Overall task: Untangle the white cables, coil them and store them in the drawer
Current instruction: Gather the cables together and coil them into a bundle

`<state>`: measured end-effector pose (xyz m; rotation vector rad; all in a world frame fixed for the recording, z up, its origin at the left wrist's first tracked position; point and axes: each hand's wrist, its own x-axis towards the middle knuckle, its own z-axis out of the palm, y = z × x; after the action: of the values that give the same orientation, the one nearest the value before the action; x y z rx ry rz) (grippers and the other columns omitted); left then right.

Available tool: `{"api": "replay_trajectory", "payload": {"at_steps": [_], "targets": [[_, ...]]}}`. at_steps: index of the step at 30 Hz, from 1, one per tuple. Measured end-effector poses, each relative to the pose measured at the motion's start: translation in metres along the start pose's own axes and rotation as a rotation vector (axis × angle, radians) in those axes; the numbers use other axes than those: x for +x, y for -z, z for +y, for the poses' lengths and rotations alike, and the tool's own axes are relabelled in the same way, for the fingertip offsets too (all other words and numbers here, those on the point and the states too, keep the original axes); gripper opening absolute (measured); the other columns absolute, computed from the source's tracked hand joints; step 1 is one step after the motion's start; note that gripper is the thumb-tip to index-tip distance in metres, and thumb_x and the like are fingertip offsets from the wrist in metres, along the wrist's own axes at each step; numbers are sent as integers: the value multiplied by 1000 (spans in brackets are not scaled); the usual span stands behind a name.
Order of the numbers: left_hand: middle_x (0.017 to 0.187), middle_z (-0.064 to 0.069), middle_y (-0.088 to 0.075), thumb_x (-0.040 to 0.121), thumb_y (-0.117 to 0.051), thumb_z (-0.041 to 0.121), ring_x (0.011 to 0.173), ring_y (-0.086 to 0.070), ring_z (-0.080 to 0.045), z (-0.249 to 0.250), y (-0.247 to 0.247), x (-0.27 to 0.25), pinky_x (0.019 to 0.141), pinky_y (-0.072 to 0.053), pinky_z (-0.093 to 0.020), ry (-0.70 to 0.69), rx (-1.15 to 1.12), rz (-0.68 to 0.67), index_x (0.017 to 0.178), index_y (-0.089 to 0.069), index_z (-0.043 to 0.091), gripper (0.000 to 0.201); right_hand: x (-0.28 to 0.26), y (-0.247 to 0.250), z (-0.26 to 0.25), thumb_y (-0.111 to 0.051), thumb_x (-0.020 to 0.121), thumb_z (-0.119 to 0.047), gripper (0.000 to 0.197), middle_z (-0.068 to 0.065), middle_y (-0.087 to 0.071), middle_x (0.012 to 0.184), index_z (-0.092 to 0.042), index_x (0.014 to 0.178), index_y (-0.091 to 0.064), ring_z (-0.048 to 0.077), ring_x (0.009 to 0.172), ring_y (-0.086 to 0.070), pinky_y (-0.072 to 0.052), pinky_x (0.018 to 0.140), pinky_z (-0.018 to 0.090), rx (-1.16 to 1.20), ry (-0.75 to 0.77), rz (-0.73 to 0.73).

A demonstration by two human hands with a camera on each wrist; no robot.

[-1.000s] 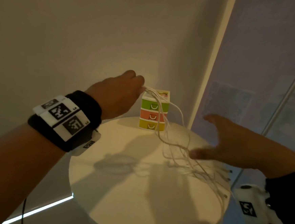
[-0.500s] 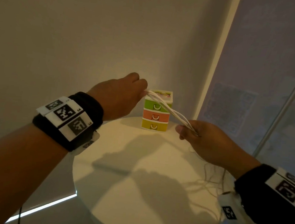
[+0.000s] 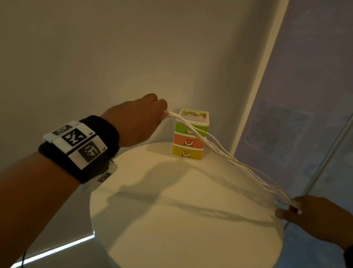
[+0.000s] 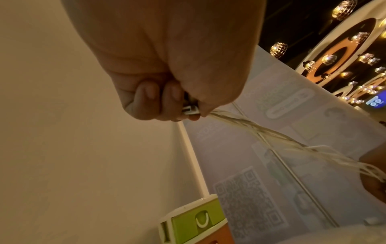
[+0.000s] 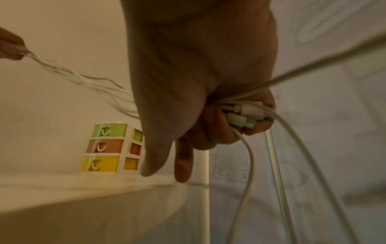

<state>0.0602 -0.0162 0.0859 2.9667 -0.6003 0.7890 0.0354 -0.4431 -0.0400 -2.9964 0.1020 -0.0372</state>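
Observation:
Several white cables stretch taut in the air between my two hands, above a round white table. My left hand is raised beside the small drawer unit and grips one end of the bundle; a connector shows between its curled fingers. My right hand is low at the table's right edge and holds the other end, with white plugs bunched in its fingers and cable hanging below. The unit has green, orange and yellow drawers, all closed.
A beige wall stands behind the table, close to the drawer unit. A frosted glass panel with a printed code pattern runs along the right. The tabletop drops off just under my right hand.
My right hand has slid along the cables from near the drawer unit down to the table's right edge, drawing the bundle out straight. My left hand has stayed in place.

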Motion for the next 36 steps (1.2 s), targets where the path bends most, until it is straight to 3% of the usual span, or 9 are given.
{"api": "replay_trajectory", "payload": {"at_steps": [6, 9, 12, 15, 22, 27, 30, 33, 36], "targets": [[91, 3, -39, 102, -27, 34, 66, -47, -21, 0, 0, 3, 62, -39, -33, -1, -24, 3, 107, -49, 15, 29, 4, -5, 5, -48, 78, -71, 57, 1, -62, 57, -19, 58, -56, 12, 56, -62, -53, 64, 33, 10, -50, 62], [92, 3, -39, 102, -27, 34, 67, -47, -22, 3, -2, 3, 63, -38, -33, -10, -25, -14, 108, -49, 15, 29, 4, -6, 6, -35, 58, -89, 72, -3, -64, 66, -21, 63, -59, 10, 64, -63, -52, 68, 30, 0, -66, -51], [94, 2, -42, 102, -25, 36, 68, -50, -20, 10, -4, 3, 63, -43, -35, -31, -31, -52, 108, -48, 17, 31, -1, 6, -12, -45, 40, -95, 84, -2, -64, 96, -27, 88, -58, 10, 86, -61, -47, 78, 24, 16, -46, -246], [95, 4, -40, 102, -25, 36, 66, -48, -16, 17, -6, 3, 63, -43, -33, -66, -28, -99, 112, -47, 17, 31, -14, 36, -50, -76, 44, -76, 102, -3, -49, 130, -38, 131, -37, 12, 112, -54, -44, 94, 26, 1, -20, -421], [107, 3, -43, 103, -31, 35, 59, -42, -9, 46, -7, 0, 60, -41, -32, -200, 25, -173, 120, -45, 20, 26, -42, 89, -165, -70, 66, -65, 87, -13, -44, 141, -35, 139, -34, 3, 120, -45, -38, 94, 22, 300, 385, 103], [133, -5, -52, 99, -44, 16, 69, -58, -15, 63, -17, -2, 65, -52, -28, -303, 145, -232, 143, -35, 14, 46, -34, 78, -232, -72, 81, -25, 89, 0, -38, 149, -25, 149, -16, 19, 131, -42, -40, 103, 30, 322, 612, 165], [134, -10, -57, 97, -46, 12, 108, -63, -26, 55, -25, 4, 98, -49, -37, -313, -1, -256, 141, -41, 5, 45, -24, 67, -243, -58, 86, -9, 78, 10, -48, 133, -21, 148, -11, 25, 106, -57, -50, 89, 36, 346, 663, 195], [124, -7, -62, 97, -45, 17, 106, -64, -25, 48, -22, 4, 92, -54, -42, -186, -365, -282, 132, -45, 11, 35, -19, 65, -238, -53, 92, -11, 84, -3, -55, 109, -32, 149, 5, 8, 75, -61, -49, 66, 17, 364, 677, 129], [119, -1, -62, 97, -50, 27, 97, -65, -11, 46, -11, -2, 85, -57, -32, -11, -670, -231, 125, -41, 16, 31, -14, 68, -239, -50, 91, -11, 57, -7, -56, 88, -17, 141, -23, 5, 66, -56, -44, 56, 19, 377, 705, 135]]}}
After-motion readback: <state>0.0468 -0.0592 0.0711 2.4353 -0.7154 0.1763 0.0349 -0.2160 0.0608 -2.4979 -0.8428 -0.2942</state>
